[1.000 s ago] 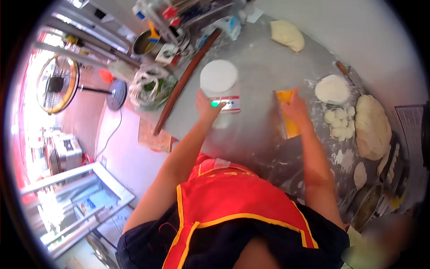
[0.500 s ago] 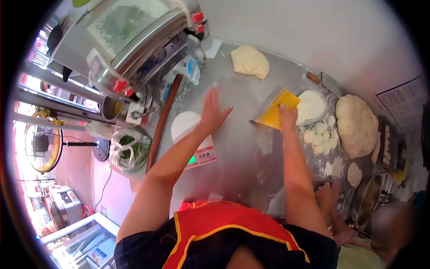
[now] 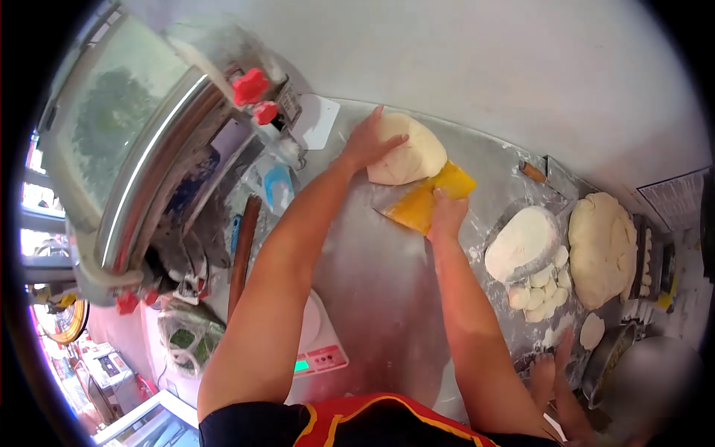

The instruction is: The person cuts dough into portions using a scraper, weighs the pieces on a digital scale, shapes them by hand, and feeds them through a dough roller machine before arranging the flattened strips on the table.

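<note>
A pale lump of dough sits at the back of the metal worktop. My left hand rests on the dough's left side, fingers spread and thumb across its top. In my right hand is a dough scraper with a yellow grip and a flat blade. Its upper end lies against or just in front of the dough's lower right edge; whether the blade touches the dough I cannot tell. A kitchen scale with a lit green display is partly hidden behind my left forearm.
Right of my arm are a floured dough round, several small dough pieces and a large dough mass. A co-worker's hands are at lower right. A rolling pin and a machine stand left.
Both hands have reached to the back of the worktop. My left hand has come onto the dough, and the scraper has moved left to beside it. The view has shifted forward.
</note>
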A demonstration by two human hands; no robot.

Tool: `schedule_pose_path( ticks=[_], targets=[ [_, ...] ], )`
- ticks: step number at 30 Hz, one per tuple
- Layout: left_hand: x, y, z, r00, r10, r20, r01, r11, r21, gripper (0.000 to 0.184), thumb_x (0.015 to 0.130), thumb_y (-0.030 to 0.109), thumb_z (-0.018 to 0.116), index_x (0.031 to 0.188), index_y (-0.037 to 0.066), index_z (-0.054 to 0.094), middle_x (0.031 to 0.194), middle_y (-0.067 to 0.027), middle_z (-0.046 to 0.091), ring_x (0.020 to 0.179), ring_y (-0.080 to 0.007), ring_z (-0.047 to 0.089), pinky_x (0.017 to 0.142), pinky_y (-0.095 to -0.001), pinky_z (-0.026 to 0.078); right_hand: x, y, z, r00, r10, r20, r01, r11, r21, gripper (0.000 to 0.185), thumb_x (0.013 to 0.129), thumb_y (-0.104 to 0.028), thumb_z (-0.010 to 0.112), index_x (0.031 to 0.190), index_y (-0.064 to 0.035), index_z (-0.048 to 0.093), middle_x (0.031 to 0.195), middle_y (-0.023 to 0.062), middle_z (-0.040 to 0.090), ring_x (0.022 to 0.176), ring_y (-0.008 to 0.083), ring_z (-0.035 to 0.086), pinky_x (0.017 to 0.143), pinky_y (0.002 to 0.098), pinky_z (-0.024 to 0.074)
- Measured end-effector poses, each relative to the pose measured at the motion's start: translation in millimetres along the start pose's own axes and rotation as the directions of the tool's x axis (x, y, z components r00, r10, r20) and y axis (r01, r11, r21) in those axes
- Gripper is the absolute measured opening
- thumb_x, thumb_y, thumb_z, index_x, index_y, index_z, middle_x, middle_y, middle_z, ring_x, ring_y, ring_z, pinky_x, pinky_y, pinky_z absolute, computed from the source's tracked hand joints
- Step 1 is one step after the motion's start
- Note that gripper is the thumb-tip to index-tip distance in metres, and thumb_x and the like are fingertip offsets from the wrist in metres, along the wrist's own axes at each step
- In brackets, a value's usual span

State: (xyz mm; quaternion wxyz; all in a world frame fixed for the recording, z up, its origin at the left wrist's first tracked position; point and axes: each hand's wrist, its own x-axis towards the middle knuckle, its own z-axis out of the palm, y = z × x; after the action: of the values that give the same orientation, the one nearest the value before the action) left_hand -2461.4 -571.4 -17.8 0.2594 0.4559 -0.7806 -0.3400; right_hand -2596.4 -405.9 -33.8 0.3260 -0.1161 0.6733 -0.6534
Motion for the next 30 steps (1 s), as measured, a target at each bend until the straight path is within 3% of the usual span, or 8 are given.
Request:
schedule_pose_path(
  ticks=[5, 14, 17, 20, 23, 25, 27, 30],
  targets=[
    [17, -6, 1, 0.999, 0.0, 0.054, 0.003, 0.998, -0.058, 0.092, 0.076, 0.06, 0.062, 0.139, -0.001, 0.035, 0.135, -0.022, 0.045, 0.126, -0.0337, 0.043, 0.104, -0.04, 0.035, 14, 0, 35, 0.988, -0.028, 0.153, -0.015, 0.962, 0.273, 0.046, 0.078, 0.0, 0.059, 0.12, 0.0014, 0.041, 0.111, 0.0118, 0.054, 0.098, 0.0242, 0.056, 0.086, 0.0374, 0.0468],
    [26, -10, -33, 0.969, -0.087, 0.23, 0.167, 0.92, -0.356, 0.083, 0.079, 0.055, 0.063, 0.138, 0.002, 0.04, 0.13, -0.0168, 0.052, 0.119, -0.0256, 0.051, 0.099, -0.0337, 0.04, 22, 8, 125, 0.999, 0.051, 0.008, -0.052, 0.993, 0.107, 0.041, 0.081, 0.0, 0.058, 0.119, 0.0, 0.044, 0.113, 0.0132, 0.055, 0.099, 0.0224, 0.058, 0.082, 0.0334, 0.05],
    [22, 1, -31, 0.972, -0.085, 0.217, 0.162, 0.915, -0.37, 0.076, 0.08, 0.049, 0.065, 0.136, 0.002, 0.042, 0.126, -0.0158, 0.055, 0.115, -0.0237, 0.054, 0.096, -0.0333, 0.042, 15, -7, 111, 0.987, 0.066, 0.148, -0.095, 0.975, 0.199, 0.042, 0.082, -0.001, 0.057, 0.122, -0.0008, 0.044, 0.114, 0.0121, 0.055, 0.1, 0.0221, 0.058, 0.083, 0.0337, 0.0498],
    [-21, 48, -40, 0.948, -0.085, 0.306, 0.266, 0.737, -0.621, 0.07, 0.082, 0.046, 0.064, 0.131, -0.001, 0.046, 0.121, -0.0165, 0.058, 0.111, -0.0239, 0.056, 0.094, -0.0344, 0.043, -14, -28, 66, 0.967, -0.009, 0.254, -0.046, 0.976, 0.212, 0.044, 0.076, 0.003, 0.049, 0.12, 0.0025, 0.043, 0.112, 0.0125, 0.055, 0.103, 0.0217, 0.056, 0.085, 0.0303, 0.0472],
    [-92, 90, -33, 0.976, -0.087, 0.201, 0.175, 0.862, -0.476, 0.072, 0.079, 0.046, 0.067, 0.129, -0.002, 0.045, 0.119, -0.0187, 0.057, 0.111, -0.0272, 0.055, 0.093, -0.0362, 0.043, -71, -36, 1, 0.982, 0.008, 0.189, -0.042, 0.983, 0.179, 0.05, 0.075, 0.003, 0.046, 0.125, 0.0012, 0.041, 0.114, 0.0111, 0.054, 0.104, 0.0215, 0.055, 0.087, 0.0314, 0.0468],
    [-143, 103, -23, 0.978, 0.091, 0.188, -0.002, 0.904, -0.427, 0.083, 0.073, 0.047, 0.072, 0.132, -0.003, 0.041, 0.121, -0.0211, 0.055, 0.113, -0.0323, 0.053, 0.096, -0.0391, 0.041, -128, -49, -41, 0.984, 0.029, 0.176, -0.061, 0.981, 0.182, 0.054, 0.076, 0.003, 0.048, 0.129, 0.0, 0.038, 0.118, 0.0108, 0.053, 0.109, 0.0219, 0.053, 0.091, 0.0329, 0.0449],
    [-197, 118, -24, 0.913, 0.311, 0.264, -0.189, 0.896, -0.401, 0.096, 0.066, 0.048, 0.076, 0.136, -0.002, 0.034, 0.124, -0.0225, 0.051, 0.117, -0.0365, 0.048, 0.099, -0.0415, 0.039, -182, -47, -82, 0.988, 0.031, 0.15, -0.053, 0.988, 0.145, 0.056, 0.08, 0.003, 0.049, 0.134, -0.002, 0.035, 0.123, 0.0113, 0.05, 0.113, 0.0219, 0.051, 0.094, 0.0339, 0.0443],
    [-286, 133, -22, 0.877, 0.332, 0.347, -0.233, 0.926, -0.298, 0.101, 0.064, 0.047, 0.077, 0.139, -0.001, 0.029, 0.127, -0.022, 0.049, 0.12, -0.037, 0.046, 0.101, -0.0429, 0.038, -263, -38, -132, 0.991, 0.097, 0.091, -0.11, 0.982, 0.152, 0.056, 0.084, 0.003, 0.05, 0.137, -0.0034, 0.031, 0.128, 0.012, 0.047, 0.116, 0.0224, 0.05, 0.096, 0.0342, 0.0435]
  ],
)
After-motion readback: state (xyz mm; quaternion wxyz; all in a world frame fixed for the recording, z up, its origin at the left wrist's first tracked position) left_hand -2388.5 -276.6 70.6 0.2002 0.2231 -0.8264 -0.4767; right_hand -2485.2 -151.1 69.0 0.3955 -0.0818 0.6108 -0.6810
